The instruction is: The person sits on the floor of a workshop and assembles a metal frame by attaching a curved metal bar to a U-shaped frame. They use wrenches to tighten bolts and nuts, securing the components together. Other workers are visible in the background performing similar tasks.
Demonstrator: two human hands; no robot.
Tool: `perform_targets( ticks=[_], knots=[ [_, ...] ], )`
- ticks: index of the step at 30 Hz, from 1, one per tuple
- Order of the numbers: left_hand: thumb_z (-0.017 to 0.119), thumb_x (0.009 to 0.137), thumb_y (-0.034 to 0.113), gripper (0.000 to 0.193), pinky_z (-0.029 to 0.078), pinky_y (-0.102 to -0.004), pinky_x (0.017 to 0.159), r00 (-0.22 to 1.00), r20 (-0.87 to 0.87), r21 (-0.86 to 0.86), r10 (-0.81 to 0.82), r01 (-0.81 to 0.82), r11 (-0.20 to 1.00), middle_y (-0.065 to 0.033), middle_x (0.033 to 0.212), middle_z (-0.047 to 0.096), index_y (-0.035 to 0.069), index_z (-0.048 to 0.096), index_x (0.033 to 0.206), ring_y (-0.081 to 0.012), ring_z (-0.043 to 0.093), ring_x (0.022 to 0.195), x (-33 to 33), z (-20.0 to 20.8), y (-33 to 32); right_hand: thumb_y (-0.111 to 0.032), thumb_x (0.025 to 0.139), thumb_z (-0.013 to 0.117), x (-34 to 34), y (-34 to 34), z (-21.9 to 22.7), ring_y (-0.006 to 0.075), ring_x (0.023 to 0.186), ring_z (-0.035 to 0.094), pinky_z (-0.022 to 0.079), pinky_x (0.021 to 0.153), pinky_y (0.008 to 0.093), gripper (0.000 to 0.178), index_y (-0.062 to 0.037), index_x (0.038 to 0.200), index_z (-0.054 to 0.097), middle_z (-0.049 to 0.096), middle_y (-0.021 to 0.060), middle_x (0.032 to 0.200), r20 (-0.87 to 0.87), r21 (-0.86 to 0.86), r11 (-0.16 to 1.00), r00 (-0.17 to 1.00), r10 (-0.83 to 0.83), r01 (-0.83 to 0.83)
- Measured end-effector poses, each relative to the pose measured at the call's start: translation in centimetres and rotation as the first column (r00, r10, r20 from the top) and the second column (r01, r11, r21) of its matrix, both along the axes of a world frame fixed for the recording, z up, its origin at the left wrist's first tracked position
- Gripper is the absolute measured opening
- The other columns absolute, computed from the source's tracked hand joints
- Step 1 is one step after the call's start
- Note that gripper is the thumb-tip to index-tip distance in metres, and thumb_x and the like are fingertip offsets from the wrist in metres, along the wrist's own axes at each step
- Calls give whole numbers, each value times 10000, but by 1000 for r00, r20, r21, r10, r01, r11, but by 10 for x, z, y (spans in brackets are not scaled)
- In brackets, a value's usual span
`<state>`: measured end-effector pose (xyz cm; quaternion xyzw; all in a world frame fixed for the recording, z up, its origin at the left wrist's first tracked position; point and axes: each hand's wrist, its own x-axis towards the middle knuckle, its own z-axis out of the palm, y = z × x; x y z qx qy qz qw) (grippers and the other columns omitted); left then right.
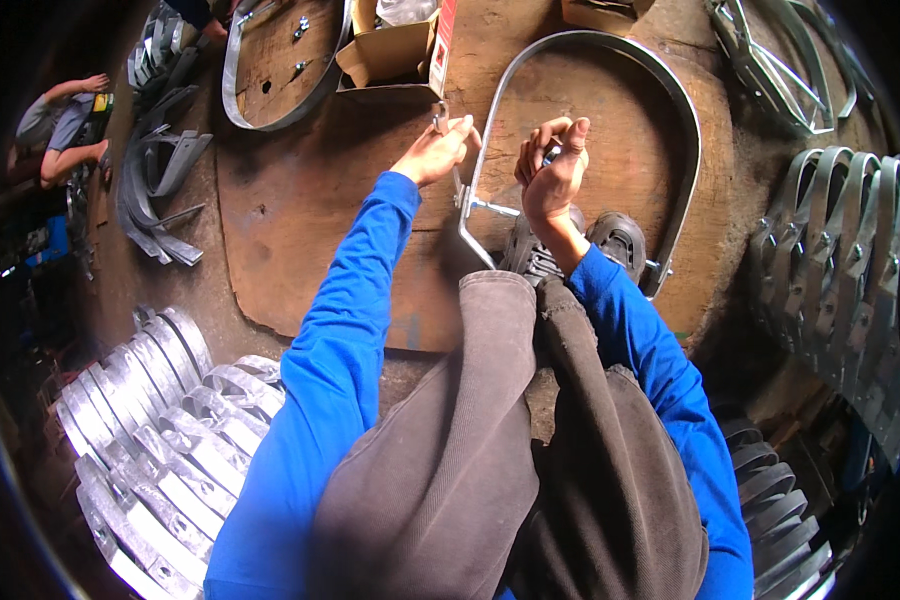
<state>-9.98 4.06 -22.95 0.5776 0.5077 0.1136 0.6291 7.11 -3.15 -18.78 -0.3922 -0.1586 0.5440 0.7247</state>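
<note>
My left hand (436,153) is closed round a slim metal wrench (440,112), whose curved end shows above the fingers. Beside it stands the left leg of a large curved metal band (692,130), which lies as an arch on the wooden board. A bolt (495,208) sticks inward from the bent lower left end of that band. Inside the arch, my right hand (555,175) is raised with its fingers curled in. A small shiny metal fastener (550,157) shows between those fingers; its exact kind is hard to make out.
The wooden board (310,230) lies under my shoes (618,240). An open cardboard box (390,60) and another metal band (232,75) are at its far side. Stacked bands lie at left (160,400) and right (840,260). Another person (65,130) sits far left.
</note>
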Motion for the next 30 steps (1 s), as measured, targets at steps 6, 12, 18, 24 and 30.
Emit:
perform_targets(
  ticks=[6,12,18,24,30],
  knots=[
    [358,1031,449,510,387,-318,577,998,15,74,55,-56,996,-21,609,472,51,626,860,-124,442,582,-4,-11,-16,-351,1007,469,-20,0,1,51,412,271,208,389,242,468,-138,610,342,320,-59,505,-49,98,989,992,113,-108],
    [331,1015,478,542,468,-408,739,968,-136,240,212,-175,955,-143,781,642,51,619,847,-283,619,775,10,4,-45,-200,962,477,-31,-3,-15,40,452,316,253,411,233,344,-99,648,381,355,-55,530,40,200,962,982,184,-188],
    [394,978,551,636,445,-476,706,951,-155,311,266,-209,927,-236,751,604,-13,597,766,-418,593,757,11,3,-47,-237,989,469,-42,21,-36,52,513,327,279,459,250,373,-65,663,412,375,-45,577,260,43,997,964,50,-63],
    [427,954,635,667,390,-339,602,870,277,237,407,-473,849,-50,706,530,12,546,746,-162,501,682,22,-4,-62,-272,992,419,-42,58,-43,205,555,360,386,536,368,354,-24,741,447,389,145,611,747,56,998,663,-42,1],
    [388,964,640,579,217,-249,509,652,421,-3,631,-694,720,75,621,277,155,364,649,-49,266,557,27,20,-51,-251,975,439,-50,73,-53,358,546,538,437,538,402,314,-40,760,525,503,178,611,856,183,975,467,-221,125]
  ],
)
